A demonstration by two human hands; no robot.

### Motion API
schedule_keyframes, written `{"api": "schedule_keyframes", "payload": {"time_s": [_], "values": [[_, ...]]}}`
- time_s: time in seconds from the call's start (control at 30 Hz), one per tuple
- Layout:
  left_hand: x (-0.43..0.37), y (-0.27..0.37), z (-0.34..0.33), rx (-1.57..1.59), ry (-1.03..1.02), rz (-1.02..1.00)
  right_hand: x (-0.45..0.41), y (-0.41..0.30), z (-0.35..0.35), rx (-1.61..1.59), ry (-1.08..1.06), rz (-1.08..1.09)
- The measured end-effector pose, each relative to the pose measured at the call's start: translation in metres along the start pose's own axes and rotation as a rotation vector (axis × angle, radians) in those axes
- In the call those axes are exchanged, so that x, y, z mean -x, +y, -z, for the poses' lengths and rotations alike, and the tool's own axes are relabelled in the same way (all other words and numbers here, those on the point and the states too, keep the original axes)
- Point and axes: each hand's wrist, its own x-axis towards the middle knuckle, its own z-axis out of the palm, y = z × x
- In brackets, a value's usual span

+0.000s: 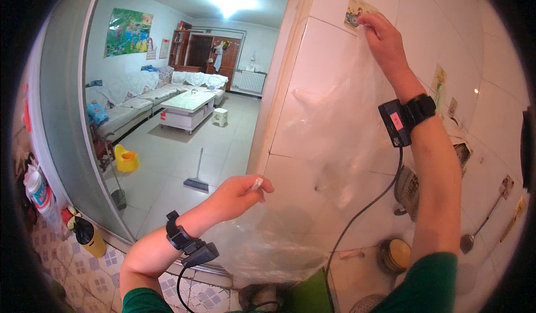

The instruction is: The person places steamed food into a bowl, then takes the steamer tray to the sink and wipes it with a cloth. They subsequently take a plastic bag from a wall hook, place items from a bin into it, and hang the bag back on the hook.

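Observation:
A large clear plastic bag (331, 141) hangs stretched between my two hands, in front of the white tiled wall. Up high, my right hand (381, 37) pinches a gathered part of the bag, beside a picture sticker (355, 9) on the tiles; whether the fingers touch the sticker cannot be made out. My left hand (240, 196) is lower and closed on another edge of the bag, and a small whitish bit shows between thumb and fingers. Below that hand, the film spreads out loosely. A black wrist device (395, 122) with a cable is strapped to my right wrist, another (201, 254) to my left.
Left of the wall, a sliding door frame (90, 103) opens onto a room with a sofa, a coffee table (188, 103) and a broom (197, 183). A yellow bin (97, 246) stands at lower left. A ladle (469, 242) hangs at right, near a round container (395, 254).

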Motion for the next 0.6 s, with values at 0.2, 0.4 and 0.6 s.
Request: {"api": "schedule_keyframes", "payload": {"time_s": [0.2, 0.4, 0.6], "values": [[-0.001, 0.004, -0.003, -0.010, -0.008, 0.031, 0.032, 0.020, 0.013, -0.236, 0.083, -0.408], [-0.003, 0.006, -0.005, 0.015, -0.008, 0.011, 0.027, 0.020, 0.013, -0.133, -0.040, -0.515], [-0.001, 0.005, -0.005, 0.021, -0.011, 0.007, 0.010, 0.022, 0.005, -0.028, -0.105, -0.459]]}}
